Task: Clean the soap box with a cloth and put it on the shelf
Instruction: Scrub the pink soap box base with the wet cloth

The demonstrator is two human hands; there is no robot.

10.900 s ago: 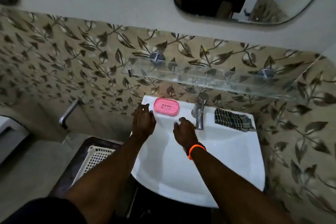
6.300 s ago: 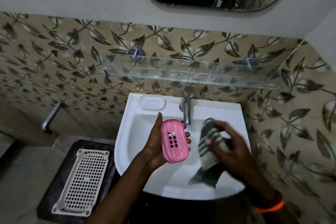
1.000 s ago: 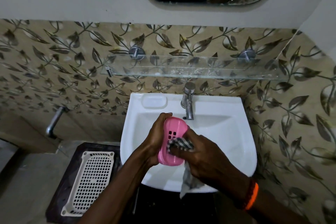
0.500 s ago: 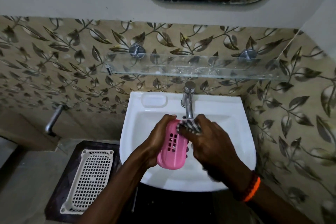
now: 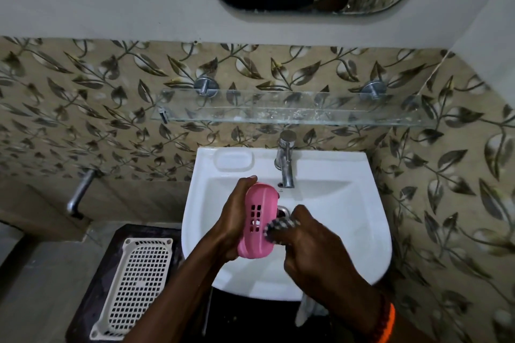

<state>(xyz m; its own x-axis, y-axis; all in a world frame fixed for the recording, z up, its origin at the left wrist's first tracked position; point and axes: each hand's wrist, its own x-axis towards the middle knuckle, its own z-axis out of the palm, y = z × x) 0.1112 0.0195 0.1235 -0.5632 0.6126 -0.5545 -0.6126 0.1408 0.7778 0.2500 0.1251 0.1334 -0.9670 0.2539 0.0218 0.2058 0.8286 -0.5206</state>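
Left hand (image 5: 234, 220) grips soap box (image 5: 257, 220) upright over sink (image 5: 362, 217), right hand (image 5: 312, 242) pressing cloth (image 5: 280, 227) on its lower right side, shelf (image 5: 292, 111) directly above, seemingly bare.

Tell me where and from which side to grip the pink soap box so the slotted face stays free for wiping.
Grip the soap box by its long edges from the left and behind, as the left hand does now. It stands on end over the sink, slotted face towards the camera, so this probably leaves that face open to the cloth in the right hand.
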